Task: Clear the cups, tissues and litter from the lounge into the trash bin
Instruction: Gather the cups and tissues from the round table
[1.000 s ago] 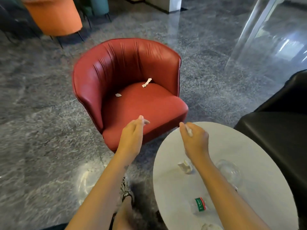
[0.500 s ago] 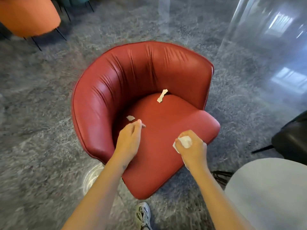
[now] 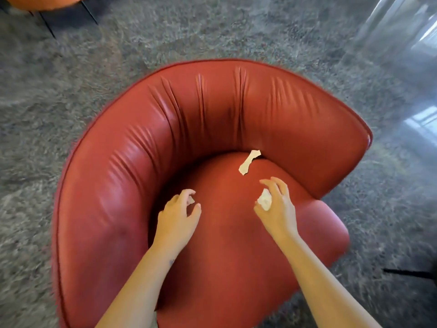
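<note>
A red leather armchair fills the view. A long torn paper scrap lies at the back of its seat, against the backrest. My right hand hovers just in front of that scrap. It holds a crumpled white tissue in its palm, with thumb and forefinger spread. My left hand is low over the left of the seat. Its fingers curl over a small paper scrap, with thumb and forefinger apart on either side of it.
Grey speckled stone floor surrounds the chair. An orange chair with thin black legs stands at the far left. A glass panel with reflections is at the far right. A thin dark leg shows at the right edge.
I have leaned in over the armchair, and the white table has left the view. Both hands have moved forward over the seat, the left onto the small scrap, the right toward the long one.
</note>
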The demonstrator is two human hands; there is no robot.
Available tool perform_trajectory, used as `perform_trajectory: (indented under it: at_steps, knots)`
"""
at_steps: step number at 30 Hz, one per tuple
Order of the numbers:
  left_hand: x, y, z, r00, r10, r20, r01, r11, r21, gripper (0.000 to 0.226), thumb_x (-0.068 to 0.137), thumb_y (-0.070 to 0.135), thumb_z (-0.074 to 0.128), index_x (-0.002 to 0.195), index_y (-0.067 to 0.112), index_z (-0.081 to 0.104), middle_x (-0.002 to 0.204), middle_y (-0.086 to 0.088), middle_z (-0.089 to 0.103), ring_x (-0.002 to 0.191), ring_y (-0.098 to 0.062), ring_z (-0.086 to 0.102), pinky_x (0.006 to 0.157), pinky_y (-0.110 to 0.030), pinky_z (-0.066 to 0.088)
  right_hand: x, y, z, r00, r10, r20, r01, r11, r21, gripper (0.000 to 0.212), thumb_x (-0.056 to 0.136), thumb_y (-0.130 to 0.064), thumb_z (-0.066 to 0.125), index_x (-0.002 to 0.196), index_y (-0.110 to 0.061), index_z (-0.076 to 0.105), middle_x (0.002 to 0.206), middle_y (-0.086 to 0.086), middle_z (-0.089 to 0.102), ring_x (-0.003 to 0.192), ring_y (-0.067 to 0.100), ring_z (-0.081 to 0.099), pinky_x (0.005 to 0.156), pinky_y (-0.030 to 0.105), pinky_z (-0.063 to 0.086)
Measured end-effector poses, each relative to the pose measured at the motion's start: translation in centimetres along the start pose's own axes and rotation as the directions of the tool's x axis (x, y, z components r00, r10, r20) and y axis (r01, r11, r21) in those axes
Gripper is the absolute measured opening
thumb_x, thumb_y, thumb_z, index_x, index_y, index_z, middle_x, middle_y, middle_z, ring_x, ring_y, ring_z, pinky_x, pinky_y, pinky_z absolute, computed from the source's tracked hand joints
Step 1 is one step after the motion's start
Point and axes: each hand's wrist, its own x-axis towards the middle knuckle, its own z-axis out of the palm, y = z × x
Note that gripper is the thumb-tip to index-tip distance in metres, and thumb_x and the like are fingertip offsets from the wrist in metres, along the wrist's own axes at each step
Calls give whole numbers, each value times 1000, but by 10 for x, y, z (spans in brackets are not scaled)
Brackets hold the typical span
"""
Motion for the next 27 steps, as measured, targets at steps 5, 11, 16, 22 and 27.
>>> perform_trajectory:
  at_steps: [5,11,16,22,27]
  knots:
    - [71,-38,68,991,-125,-40,129,981,145,43,87,30,57,128,25,47,116,6,47,109,-22,49,93,-42,41,108,63,66,989,22,146,-9,996,-86,58,75,-10,64,128,-24,45,143,-4,31,113,24,52,82,31,43]
    - [130,-99,147,971,-234,-50,238,924,299,63,83,33,61,140,26,36,146,-14,28,130,-36,32,98,-49,36,188,125,140,987,-51,155,66,994,-90,61,70,1,64,128,-11,48,142,8,36,118,28,46,90,35,39]
    - [156,-133,175,939,-341,-37,331,873,359,70,84,40,60,144,34,25,153,-12,18,137,-36,19,102,-56,29,211,149,179,951,-78,299,154,959,-238,74,73,-8,62,140,-26,37,155,6,11,138,28,22,105,43,28]
    - [157,-142,181,959,-243,-149,281,894,348,49,87,14,56,135,14,45,134,-21,44,120,-40,38,99,-48,33,215,156,191,950,-49,308,171,908,-382,54,85,-28,56,137,-29,42,151,4,27,140,29,17,106,41,19]
    - [155,-141,179,961,-173,-217,227,941,253,35,79,-4,60,114,1,61,107,-25,57,98,-44,47,87,-47,42,218,151,193,961,-158,226,227,919,-321,37,84,-13,57,121,-7,56,129,14,53,123,32,43,99,38,30]
